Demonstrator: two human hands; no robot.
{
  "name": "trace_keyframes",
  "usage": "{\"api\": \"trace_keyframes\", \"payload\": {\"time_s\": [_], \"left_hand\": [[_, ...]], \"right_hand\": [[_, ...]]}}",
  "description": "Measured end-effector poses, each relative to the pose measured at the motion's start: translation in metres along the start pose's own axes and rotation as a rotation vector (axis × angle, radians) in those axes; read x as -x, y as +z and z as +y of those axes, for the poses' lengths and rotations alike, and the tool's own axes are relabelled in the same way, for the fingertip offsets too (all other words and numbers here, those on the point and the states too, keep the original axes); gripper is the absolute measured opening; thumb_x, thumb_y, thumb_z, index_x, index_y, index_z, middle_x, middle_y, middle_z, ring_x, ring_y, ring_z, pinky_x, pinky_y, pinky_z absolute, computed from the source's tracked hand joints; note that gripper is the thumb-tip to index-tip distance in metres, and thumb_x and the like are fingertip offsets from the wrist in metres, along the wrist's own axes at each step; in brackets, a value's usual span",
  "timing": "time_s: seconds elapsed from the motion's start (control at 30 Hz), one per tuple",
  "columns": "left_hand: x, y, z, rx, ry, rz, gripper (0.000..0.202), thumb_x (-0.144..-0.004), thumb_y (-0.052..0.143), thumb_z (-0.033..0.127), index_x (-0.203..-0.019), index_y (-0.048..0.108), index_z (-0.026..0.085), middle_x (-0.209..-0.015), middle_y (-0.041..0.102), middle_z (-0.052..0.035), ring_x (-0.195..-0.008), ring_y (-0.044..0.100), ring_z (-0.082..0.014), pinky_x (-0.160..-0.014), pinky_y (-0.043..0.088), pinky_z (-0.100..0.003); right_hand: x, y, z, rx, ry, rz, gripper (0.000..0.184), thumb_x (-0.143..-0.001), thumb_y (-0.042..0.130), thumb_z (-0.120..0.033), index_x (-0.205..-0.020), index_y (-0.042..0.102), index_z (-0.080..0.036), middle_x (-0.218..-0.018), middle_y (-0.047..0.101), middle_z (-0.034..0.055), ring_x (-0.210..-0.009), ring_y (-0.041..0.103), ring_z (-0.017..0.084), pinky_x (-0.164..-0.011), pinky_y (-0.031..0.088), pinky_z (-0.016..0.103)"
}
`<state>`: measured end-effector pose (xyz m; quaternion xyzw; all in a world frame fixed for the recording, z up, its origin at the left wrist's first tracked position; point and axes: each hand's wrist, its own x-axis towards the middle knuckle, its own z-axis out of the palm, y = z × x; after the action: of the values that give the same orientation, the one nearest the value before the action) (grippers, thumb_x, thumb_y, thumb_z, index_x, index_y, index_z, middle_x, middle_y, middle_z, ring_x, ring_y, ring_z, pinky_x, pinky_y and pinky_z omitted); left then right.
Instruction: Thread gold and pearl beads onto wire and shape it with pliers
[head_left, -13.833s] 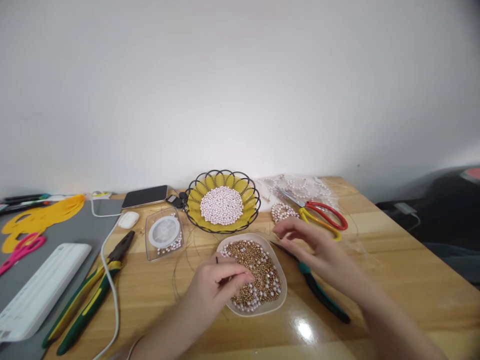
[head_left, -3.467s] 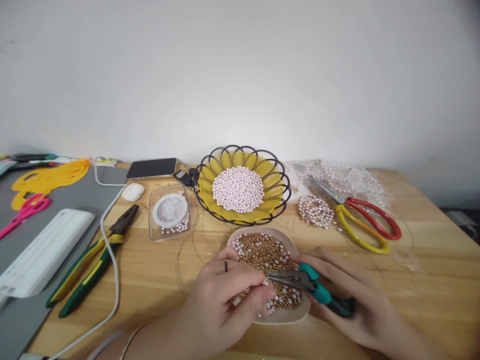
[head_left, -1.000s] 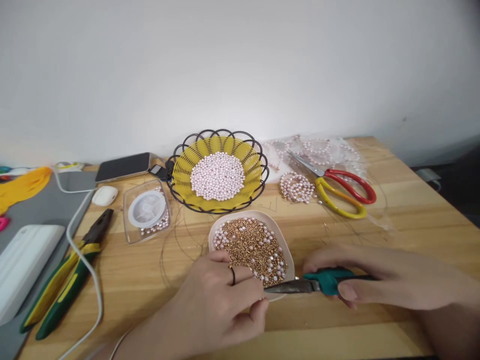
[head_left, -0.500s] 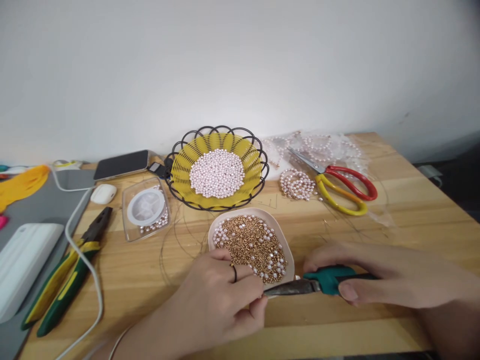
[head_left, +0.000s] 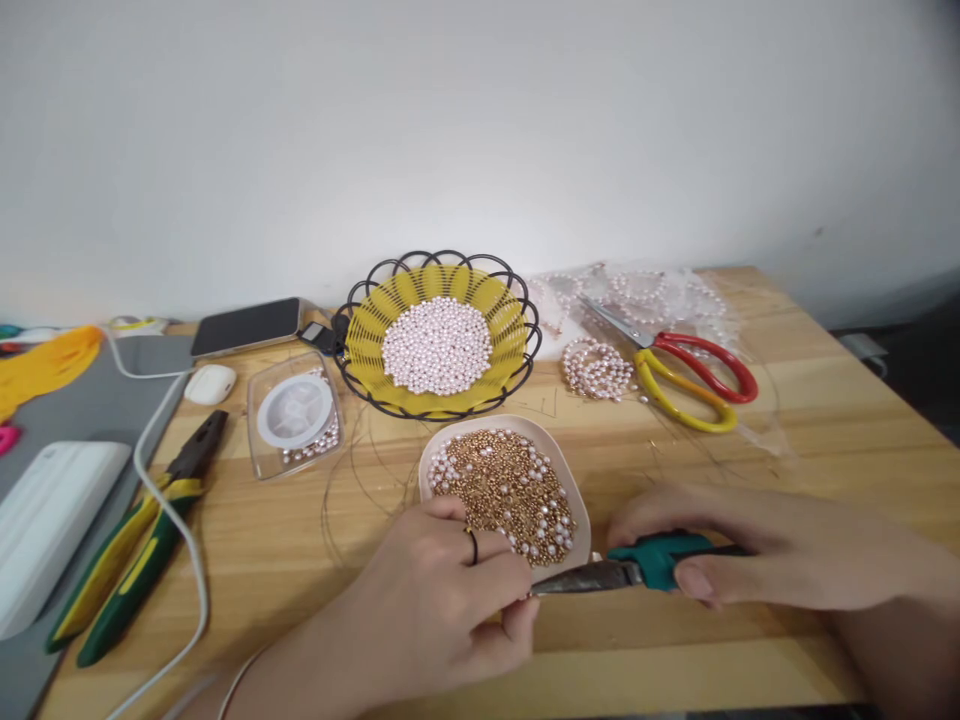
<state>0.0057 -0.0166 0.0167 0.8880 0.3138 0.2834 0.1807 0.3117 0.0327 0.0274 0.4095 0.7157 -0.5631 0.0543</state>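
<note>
My right hand (head_left: pixel 742 545) is closed round the teal handles of small pliers (head_left: pixel 615 572), whose dark jaws point left. My left hand (head_left: pixel 450 600), with a black ring on one finger, is pinched shut at the plier tips on something too small to make out. Both hands sit at the near rim of a pale dish (head_left: pixel 576 490) filled with gold and pearl beads. Thin wire loops (head_left: pixel 360 480) lie on the wood to the dish's left.
Behind the dish stands a black wire basket with a yellow liner (head_left: pixel 502 330) holding pale pearls. Red-and-yellow scissors (head_left: pixel 690 375) and pearl strands (head_left: pixel 596 368) lie right; a clear box with a thread spool (head_left: pixel 294 420), green-yellow pliers (head_left: pixel 127 555), a phone (head_left: pixel 247 325) and a white cable (head_left: pixel 176 540) lie left.
Over the last second both hands have stayed put, the plier tips still against my left fingertips. The view has shifted only slightly.
</note>
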Motion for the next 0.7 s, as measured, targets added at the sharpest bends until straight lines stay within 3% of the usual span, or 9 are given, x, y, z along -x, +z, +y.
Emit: {"api": "trace_keyframes", "payload": {"time_s": [0.23, 0.37, 0.53, 0.7], "left_hand": [[-0.001, 0.0, 0.0, 0.02, 0.002, -0.019, 0.026, -0.086, 0.052, 0.008, -0.063, 0.047, 0.019, -0.052, 0.048, 0.0101, -0.046, 0.039, -0.0086, -0.06, 0.041, -0.027], [-0.002, -0.004, 0.0, 0.035, -0.014, -0.02, 0.028, -0.093, 0.05, 0.01, -0.067, 0.049, 0.02, -0.054, 0.053, 0.0092, -0.047, 0.044, -0.0092, -0.062, 0.043, -0.027], [0.002, -0.015, -0.009, 0.137, -0.136, 0.012, 0.019, -0.105, 0.056, 0.035, -0.092, 0.057, 0.021, -0.066, 0.062, 0.0067, -0.059, 0.057, -0.0121, -0.071, 0.048, -0.027], [0.001, -0.022, -0.016, 0.234, -0.114, 0.039, 0.026, -0.101, 0.065, 0.041, -0.088, 0.055, 0.02, -0.087, 0.067, 0.0015, -0.078, 0.064, -0.0134, -0.081, 0.043, -0.03]], "right_hand": [[-0.002, 0.001, 0.002, -0.014, 0.031, -0.043, 0.061, -0.087, 0.058, -0.073, -0.123, 0.077, -0.027, -0.114, 0.078, 0.0142, -0.107, 0.073, 0.038, -0.092, 0.058, 0.057], [-0.001, 0.001, 0.001, -0.012, -0.007, -0.006, 0.055, -0.089, 0.06, -0.068, -0.121, 0.078, -0.027, -0.114, 0.079, 0.0135, -0.105, 0.074, 0.036, -0.092, 0.06, 0.054], [0.004, -0.002, 0.001, -0.049, -0.043, 0.075, 0.052, -0.09, 0.062, -0.065, -0.118, 0.081, -0.025, -0.11, 0.081, 0.0143, -0.101, 0.076, 0.035, -0.089, 0.062, 0.05], [0.008, 0.005, 0.021, -0.102, -0.086, 0.163, 0.045, -0.088, 0.066, -0.066, -0.118, 0.08, -0.036, -0.109, 0.082, 0.0079, -0.098, 0.077, 0.034, -0.086, 0.065, 0.046]]}}
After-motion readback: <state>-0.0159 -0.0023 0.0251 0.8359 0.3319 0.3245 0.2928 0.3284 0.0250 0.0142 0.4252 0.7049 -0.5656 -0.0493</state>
